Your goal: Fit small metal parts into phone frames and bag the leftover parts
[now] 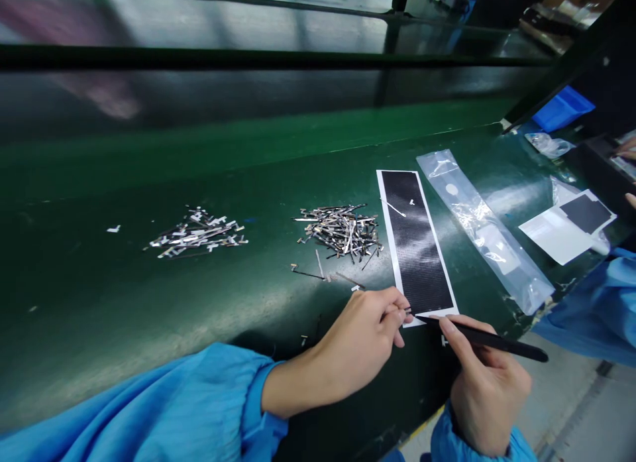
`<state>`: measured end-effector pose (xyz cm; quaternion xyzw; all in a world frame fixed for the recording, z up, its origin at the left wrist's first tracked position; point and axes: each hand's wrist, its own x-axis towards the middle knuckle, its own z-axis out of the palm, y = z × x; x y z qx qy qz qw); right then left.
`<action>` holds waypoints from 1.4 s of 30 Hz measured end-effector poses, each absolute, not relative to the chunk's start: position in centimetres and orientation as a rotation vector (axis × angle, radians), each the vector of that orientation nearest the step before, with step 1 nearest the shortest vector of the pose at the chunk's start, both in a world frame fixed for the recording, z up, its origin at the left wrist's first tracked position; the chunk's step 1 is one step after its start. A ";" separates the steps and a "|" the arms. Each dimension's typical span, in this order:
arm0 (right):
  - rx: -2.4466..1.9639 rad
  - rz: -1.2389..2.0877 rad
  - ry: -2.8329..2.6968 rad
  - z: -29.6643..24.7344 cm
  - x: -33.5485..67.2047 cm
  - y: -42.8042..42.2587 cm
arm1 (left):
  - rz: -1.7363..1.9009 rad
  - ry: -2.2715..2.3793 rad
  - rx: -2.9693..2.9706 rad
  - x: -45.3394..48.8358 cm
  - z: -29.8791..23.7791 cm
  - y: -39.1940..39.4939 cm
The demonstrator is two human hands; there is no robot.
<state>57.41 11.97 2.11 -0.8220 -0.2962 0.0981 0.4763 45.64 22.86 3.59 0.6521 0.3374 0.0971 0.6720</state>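
Observation:
My left hand (365, 333) pinches a small thin part (408, 310) with a dark, metallic end; most of it is hidden by the fingers. In my right hand (489, 386) is a pair of black tweezers (507, 343), its tip pointing left and close to that part. Just beyond both hands lies a white-edged sheet (420, 250) covered with fine black rows. A loose white strip and a tiny white piece rest on its upper half. Left of the sheet is a heap of thin strip-like parts (342, 231), with a few stray strips (319, 264) nearer to me.
A second, smaller heap of strips (199, 236) lies farther left on the green table (99, 303). Right of the sheet are a clear plastic bag (477, 217) and white-and-black sheets (559, 233). A blue bin (564, 109) stands behind. Another person's blue sleeve (596, 309) is at the right edge.

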 end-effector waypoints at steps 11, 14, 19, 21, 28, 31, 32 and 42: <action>-1.726 0.415 -0.436 1.1 57.9 12.2 | 0.236 0.749 1.484 45.6 3.3 22.7; -1.666 0.421 -0.409 1.5 57.8 12.3 | 0.220 0.762 1.464 45.4 3.4 22.7; -1.723 0.372 -0.499 1.7 57.5 12.2 | 0.217 0.759 1.391 45.1 3.8 22.9; -1.819 0.288 -0.610 1.7 57.4 12.1 | 0.239 0.762 1.390 45.0 3.7 22.9; -1.957 0.181 -0.738 1.7 57.1 12.0 | 0.259 0.762 1.415 45.3 3.4 22.8; -1.952 0.165 -0.738 1.7 57.1 12.0 | 0.252 0.771 1.427 45.3 3.6 22.9; -1.951 0.166 -0.740 1.7 57.1 12.0 | 0.250 0.772 1.434 45.3 3.6 22.9; -1.780 0.362 -0.500 1.5 57.3 12.4 | 0.248 0.776 1.450 45.2 3.4 22.7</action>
